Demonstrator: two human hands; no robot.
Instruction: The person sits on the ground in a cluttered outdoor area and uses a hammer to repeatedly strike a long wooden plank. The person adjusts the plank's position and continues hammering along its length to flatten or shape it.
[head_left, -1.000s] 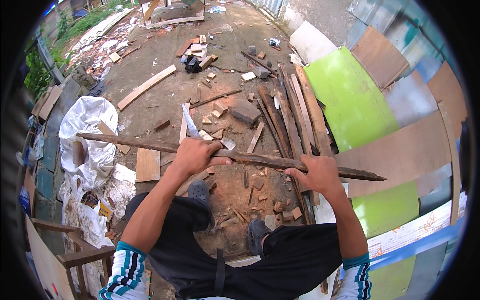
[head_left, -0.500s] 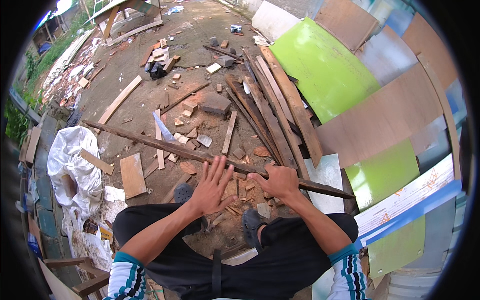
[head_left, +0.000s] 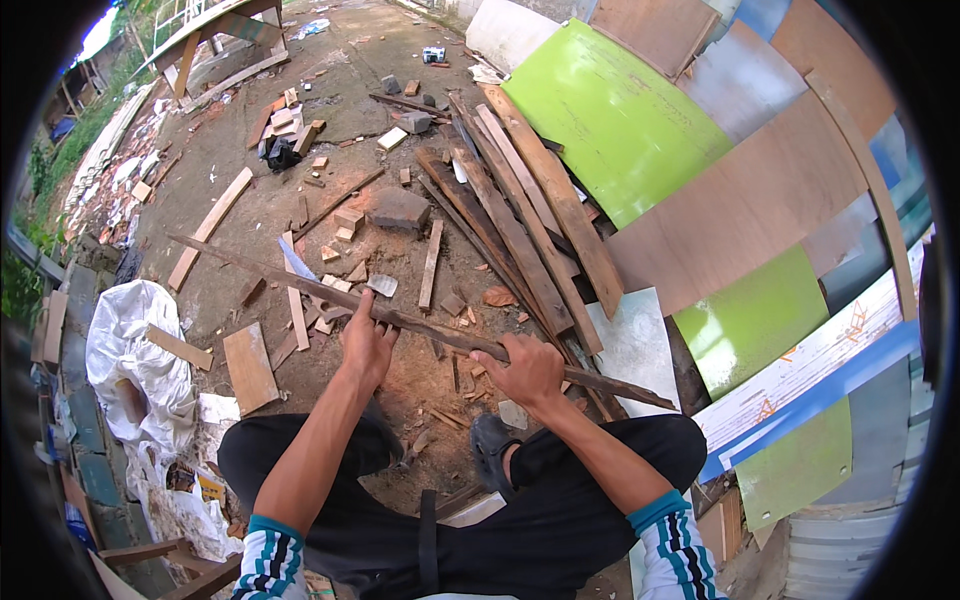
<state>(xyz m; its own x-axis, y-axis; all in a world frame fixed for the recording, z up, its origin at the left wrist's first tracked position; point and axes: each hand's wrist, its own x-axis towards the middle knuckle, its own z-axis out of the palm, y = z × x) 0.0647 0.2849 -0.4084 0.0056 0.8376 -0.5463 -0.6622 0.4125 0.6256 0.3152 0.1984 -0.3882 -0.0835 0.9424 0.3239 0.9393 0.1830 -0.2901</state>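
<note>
A long, dark, rough wooden strip (head_left: 437, 332) slants across in front of me, its far end at the left and its near end at the right above my knee. My left hand (head_left: 368, 346) is closed round it, thumb on the upper side. Further right, my right hand (head_left: 528, 372) grips the same strip, with the thumb lying along it. A handsaw blade (head_left: 296, 262) shows behind the strip on the ground; its handle I cannot make out. Small wood offcuts (head_left: 348, 220) and a grey block (head_left: 399, 209) lie beyond the strip.
Several long boards (head_left: 556, 190) are heaped at the right, next to green panels (head_left: 620, 120) and brown plywood sheets (head_left: 735, 205). At the left lies a white sack (head_left: 135, 330) beside a short wooden board (head_left: 250, 370). A wooden table (head_left: 215, 30) stands far left.
My left hand, flat with spread fingers on the strip before, has moved left along it and closed round it. My right hand keeps its grip. The whole view has shifted slightly.
</note>
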